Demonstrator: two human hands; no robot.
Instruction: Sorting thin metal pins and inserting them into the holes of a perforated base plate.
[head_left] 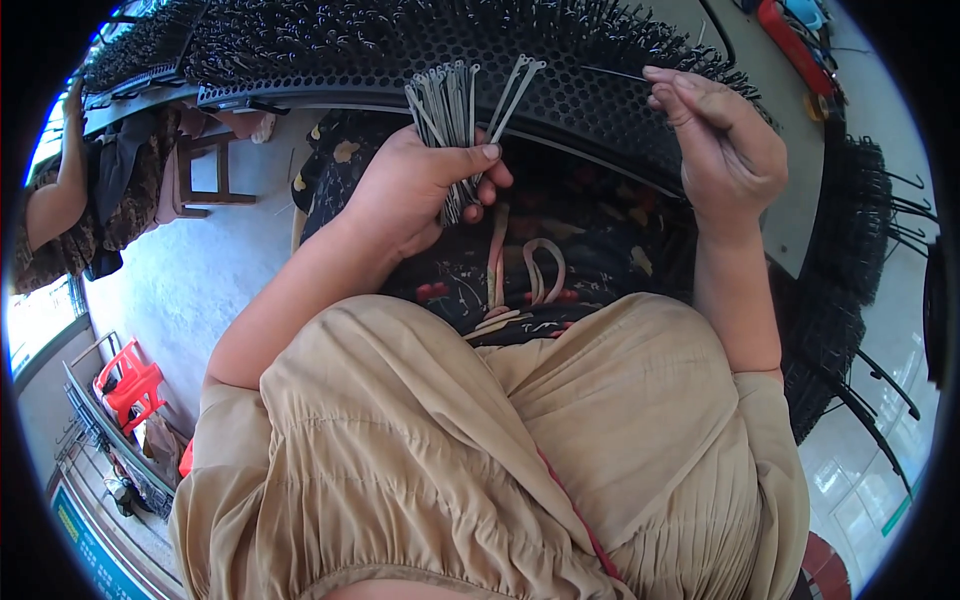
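Observation:
My left hand [420,178] is wrapped round a bundle of thin grey metal strips [448,105] with small holes at their ends. Two of these strips fan out to the right, apart from the rest. Thumb and fingers pinched together, my right hand [728,140] holds the end of a thin dark strip [615,73]. That strip points left over a black perforated board [570,100] with round holes. Behind the bare front part of the board, a dense mass of black strips [420,35] stands upright in rows. My left hand is in front of the board's near edge.
A red tool [795,45] lies at the far right of the table. Bunches of black hooked pieces [860,230] hang or stand along the right side. Another person's arm [62,190] shows at the far left, near a wooden stool [215,170]. Red plastic chairs [130,385] stand farther off.

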